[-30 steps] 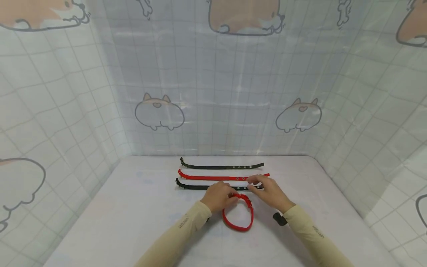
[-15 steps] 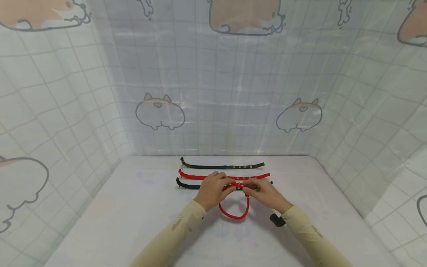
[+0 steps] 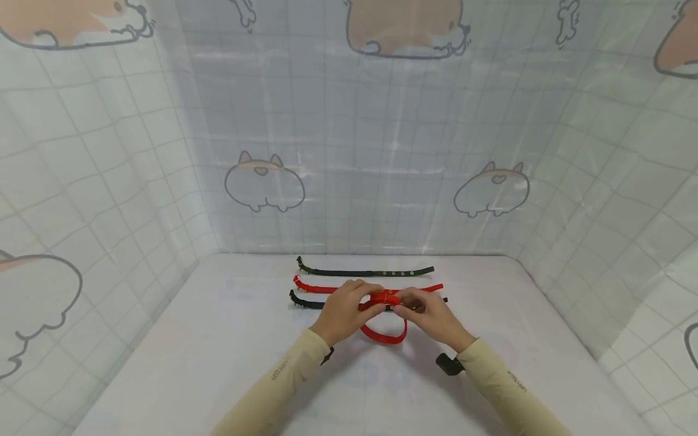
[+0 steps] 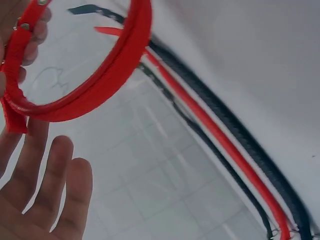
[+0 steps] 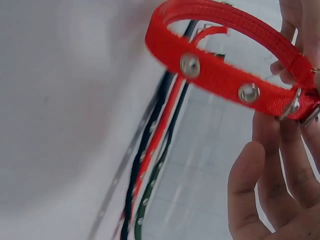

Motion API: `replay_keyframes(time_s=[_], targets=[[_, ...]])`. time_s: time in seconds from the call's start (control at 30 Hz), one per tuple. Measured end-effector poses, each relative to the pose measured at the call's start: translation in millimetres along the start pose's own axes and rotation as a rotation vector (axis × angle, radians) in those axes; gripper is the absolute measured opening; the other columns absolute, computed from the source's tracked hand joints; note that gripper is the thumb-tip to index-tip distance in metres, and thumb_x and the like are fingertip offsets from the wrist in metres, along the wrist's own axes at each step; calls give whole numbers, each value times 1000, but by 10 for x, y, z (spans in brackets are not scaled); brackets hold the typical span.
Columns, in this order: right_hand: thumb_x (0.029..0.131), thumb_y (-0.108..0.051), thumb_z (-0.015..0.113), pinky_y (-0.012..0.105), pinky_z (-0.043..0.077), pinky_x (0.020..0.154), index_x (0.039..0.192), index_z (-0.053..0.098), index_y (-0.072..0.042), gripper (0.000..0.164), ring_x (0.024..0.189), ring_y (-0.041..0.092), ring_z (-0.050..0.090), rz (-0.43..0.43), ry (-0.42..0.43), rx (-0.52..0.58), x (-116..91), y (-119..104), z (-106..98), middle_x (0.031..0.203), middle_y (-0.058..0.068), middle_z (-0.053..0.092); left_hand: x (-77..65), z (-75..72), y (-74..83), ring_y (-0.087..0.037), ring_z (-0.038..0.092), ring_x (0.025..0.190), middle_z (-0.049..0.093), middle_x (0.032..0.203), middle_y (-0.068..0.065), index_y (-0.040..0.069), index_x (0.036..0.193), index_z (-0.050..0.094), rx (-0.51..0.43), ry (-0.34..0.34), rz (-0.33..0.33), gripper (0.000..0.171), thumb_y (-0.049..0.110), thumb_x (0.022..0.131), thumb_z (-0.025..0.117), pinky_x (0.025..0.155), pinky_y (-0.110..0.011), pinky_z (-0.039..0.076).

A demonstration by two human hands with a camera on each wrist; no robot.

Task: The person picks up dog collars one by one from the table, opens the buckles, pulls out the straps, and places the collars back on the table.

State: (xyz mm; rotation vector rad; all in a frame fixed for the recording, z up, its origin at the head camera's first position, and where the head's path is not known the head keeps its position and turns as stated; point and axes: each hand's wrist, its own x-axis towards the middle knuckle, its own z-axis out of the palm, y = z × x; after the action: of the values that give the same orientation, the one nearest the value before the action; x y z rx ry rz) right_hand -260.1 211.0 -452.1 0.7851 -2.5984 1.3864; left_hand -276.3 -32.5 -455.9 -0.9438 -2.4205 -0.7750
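Observation:
A red collar, fastened into a loop, is held up above the table between both hands. Its left part is pinched by my left hand, whose other fingers are spread in the left wrist view. My right hand pinches the collar near its metal buckle. Metal-rimmed eyelets line the band in the right wrist view. Fingertips cover part of the buckled section.
Behind the hands, three straps lie stretched out side by side: a dark green collar farthest back, a red collar and a black collar. White patterned sheeting rises behind the white table.
The looped red collar has been lifted off the table and tilted. My right hand, earlier apart from it, now pinches it too. Both hands have come closer together.

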Motion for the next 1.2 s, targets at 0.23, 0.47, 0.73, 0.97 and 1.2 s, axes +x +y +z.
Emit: replay_keyframes(time_s=[0.23, 0.47, 0.73, 0.97, 1.2], targets=[[94, -30, 75, 33, 58, 78, 117, 70, -22, 24, 93, 14, 70, -48, 17, 32, -15, -62, 35, 106, -8, 73, -16, -99, 88, -6, 58, 109, 67, 118, 14, 25, 129, 69, -158, -68, -61, 44, 51, 94, 68, 85, -26, 55], [95, -27, 74, 32, 58, 81, 118, 70, -22, 24, 90, 17, 73, -55, 26, 40, -55, -122, 79, 108, -7, 72, -45, -67, 59, -5, 63, 102, 68, 117, 15, 26, 127, 70, -292, -117, -124, 38, 45, 94, 71, 86, -26, 55], [91, -22, 79, 32, 58, 74, 109, 72, -26, 20, 91, 7, 68, -115, 39, -120, -29, -165, 52, 102, -16, 70, -28, -85, 53, -5, 60, 86, 70, 103, 13, 23, 121, 74, -227, -131, -43, 32, 38, 93, 74, 76, -23, 54], [90, -26, 80, 33, 56, 72, 109, 74, -27, 20, 88, 7, 65, -175, 109, -148, -26, -206, 33, 99, -18, 68, -16, -137, 48, -6, 59, 92, 70, 104, 14, 23, 119, 75, -168, -93, -16, 31, 41, 95, 72, 76, -21, 54], [94, -30, 75, 34, 56, 77, 115, 72, -25, 22, 93, 10, 66, -175, 95, -145, -35, -243, -2, 104, -16, 69, 2, -178, 68, -6, 57, 90, 71, 99, 13, 21, 115, 75, -147, -39, 61, 27, 40, 95, 71, 74, -20, 53]])
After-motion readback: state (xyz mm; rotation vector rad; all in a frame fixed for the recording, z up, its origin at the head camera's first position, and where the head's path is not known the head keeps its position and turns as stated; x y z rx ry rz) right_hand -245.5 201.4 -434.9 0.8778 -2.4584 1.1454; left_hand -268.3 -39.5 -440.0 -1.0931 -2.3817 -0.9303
